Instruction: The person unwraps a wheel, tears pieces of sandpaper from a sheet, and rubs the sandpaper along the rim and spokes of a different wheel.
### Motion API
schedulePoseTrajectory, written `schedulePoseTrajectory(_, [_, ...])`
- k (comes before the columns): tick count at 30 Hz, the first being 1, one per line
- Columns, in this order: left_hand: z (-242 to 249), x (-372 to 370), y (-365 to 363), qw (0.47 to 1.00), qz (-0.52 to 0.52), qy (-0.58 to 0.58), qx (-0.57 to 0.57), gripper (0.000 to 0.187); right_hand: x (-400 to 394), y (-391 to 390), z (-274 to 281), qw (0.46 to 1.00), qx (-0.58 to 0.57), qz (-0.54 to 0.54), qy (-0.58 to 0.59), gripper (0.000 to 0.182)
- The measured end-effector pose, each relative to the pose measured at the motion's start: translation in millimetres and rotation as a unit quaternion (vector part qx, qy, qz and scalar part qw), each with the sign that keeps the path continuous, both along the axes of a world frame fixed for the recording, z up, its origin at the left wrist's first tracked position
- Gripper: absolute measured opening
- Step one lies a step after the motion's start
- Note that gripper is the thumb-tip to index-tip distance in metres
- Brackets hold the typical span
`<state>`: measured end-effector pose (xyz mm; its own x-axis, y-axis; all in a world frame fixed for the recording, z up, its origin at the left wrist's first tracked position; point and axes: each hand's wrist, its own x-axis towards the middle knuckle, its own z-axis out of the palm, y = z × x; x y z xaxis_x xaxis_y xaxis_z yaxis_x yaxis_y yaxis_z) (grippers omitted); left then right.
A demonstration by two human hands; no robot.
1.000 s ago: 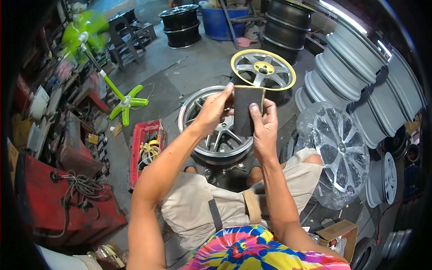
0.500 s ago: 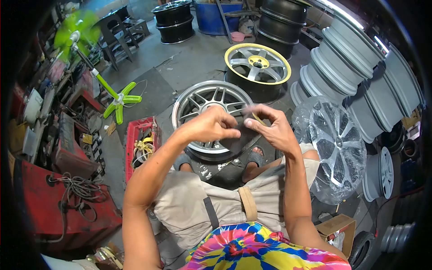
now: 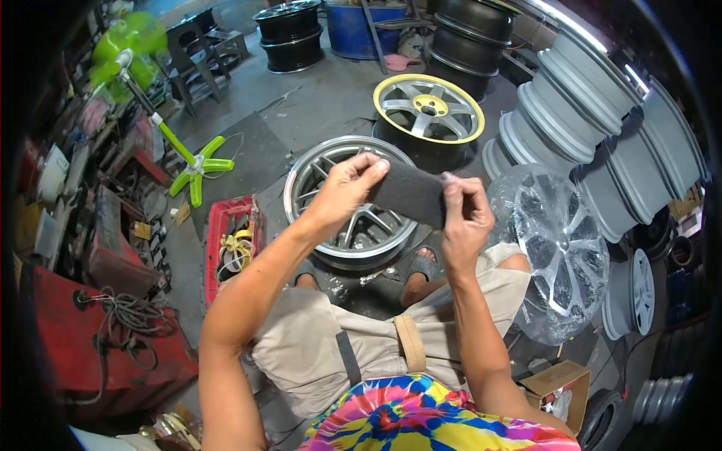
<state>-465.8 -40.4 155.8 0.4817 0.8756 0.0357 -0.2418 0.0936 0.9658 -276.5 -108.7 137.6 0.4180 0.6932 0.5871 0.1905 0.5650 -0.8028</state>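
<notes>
A dark grey, sheet-like piece (image 3: 410, 197) is stretched flat between my hands, above a silver multi-spoke wheel (image 3: 301, 177) lying on the floor. My left hand (image 3: 352, 184) pinches its left end, thumb on top. At its right end, my right hand (image 3: 465, 201) grips the edge between thumb and curled fingers. The piece hides part of the wheel's right side. Behind the wheel lies another one with a yellow rim (image 3: 385, 113) and silver spokes.
A plastic-wrapped wheel (image 3: 560, 244) stands at my right, below stacked grey rims (image 3: 564, 105). On my left are a red crate (image 3: 214, 248) with items inside, a green fan (image 3: 177, 143) and a red cabinet (image 3: 113, 331). An open cardboard box (image 3: 575, 379) sits at lower right.
The dark piece, blurred and partly hidden before, is now spread flat between my hands. My left hand has turned and risen slightly; my right hand has moved a little to the right.
</notes>
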Motion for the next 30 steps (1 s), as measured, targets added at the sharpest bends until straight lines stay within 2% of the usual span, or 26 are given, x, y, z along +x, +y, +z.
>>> schedulePoseTrajectory(1, [6.7, -6.8, -1.5, 0.999, 0.007, 0.029, 0.020, 0.016, 2.5, -7.1, -1.2, 0.997, -0.020, 0.075, 0.000, 0.012])
schedulePoseTrajectory(2, [-5.6, -10.5, 10.7, 0.999, -0.015, -0.018, 0.025, 0.016, 9.5, -9.4, -4.5, 0.990, -0.009, 0.120, -0.068, 0.018])
schedulePoseTrajectory(4, [6.1, -29.5, 15.6, 0.992, -0.120, 0.010, 0.023, 0.018, 19.1, -16.3, -3.9, 0.977, -0.007, 0.192, -0.095, 0.028])
schedulePoseTrajectory(6, [17.9, -38.3, 10.0, 0.972, -0.210, 0.092, 0.056, 0.021, 20.4, -19.5, 7.5, 0.976, -0.073, 0.179, -0.101, 0.035])
schedulePoseTrajectory(8, [16.6, -33.6, 5.0, 0.948, -0.289, 0.120, 0.063, 0.023, 23.6, -19.1, 12.4, 0.971, -0.094, 0.184, -0.120, 0.035])
schedulePoseTrajectory(10, [18.0, -28.0, -0.9, 0.930, -0.333, 0.144, 0.057, 0.025, 32.6, -19.0, 13.4, 0.875, -0.249, 0.397, -0.120, 0.029])
schedulePoseTrajectory(11, [18.1, -25.2, -3.4, 0.926, -0.341, 0.145, 0.072, 0.025, 31.7, -19.3, 13.2, 0.848, -0.294, 0.426, -0.113, 0.023])
schedulePoseTrajectory(14, [27.7, -24.5, -8.7, 0.918, -0.345, 0.177, 0.083, 0.027, 31.8, -19.5, 12.2, 0.819, -0.313, 0.470, -0.097, 0.025])
schedulePoseTrajectory(15, [23.9, -21.8, -11.5, 0.922, -0.319, 0.192, 0.109, 0.028, 29.9, -22.9, 18.2, 0.811, -0.317, 0.481, -0.100, 0.026])
schedulePoseTrajectory(19, [21.5, -15.5, -17.5, 0.941, -0.276, 0.155, 0.117, 0.029, 31.0, -27.8, 17.7, 0.810, -0.324, 0.476, -0.115, 0.026])
schedulePoseTrajectory(22, [17.2, -13.9, -16.5, 0.948, -0.269, 0.138, 0.102, 0.029, 23.7, -31.1, 19.8, 0.839, -0.300, 0.446, -0.092, 0.027])
schedulePoseTrajectory(24, [14.1, -13.8, -18.0, 0.953, -0.256, 0.135, 0.083, 0.028, 20.4, -33.3, 31.7, 0.883, -0.231, 0.357, -0.200, 0.026])
schedulePoseTrajectory(25, [13.2, -13.0, -17.4, 0.958, -0.247, 0.133, 0.065, 0.027, 19.9, -32.7, 32.0, 0.883, -0.229, 0.357, -0.202, 0.026])
schedulePoseTrajectory(27, [8.0, -9.5, -17.1, 0.962, -0.228, 0.132, 0.073, 0.027, 20.8, -34.6, 30.3, 0.900, -0.149, 0.272, -0.305, 0.021])
schedulePoseTrajectory(28, [3.2, -8.0, -16.6, 0.966, -0.208, 0.131, 0.077, 0.027, 19.4, -36.1, 30.2, 0.900, -0.150, 0.272, -0.306, 0.021])
schedulePoseTrajectory(30, [-7.6, -7.3, -9.9, 0.970, -0.201, 0.128, 0.051, 0.027, 14.0, -38.9, 29.4, 0.918, -0.085, 0.177, -0.344, 0.016])
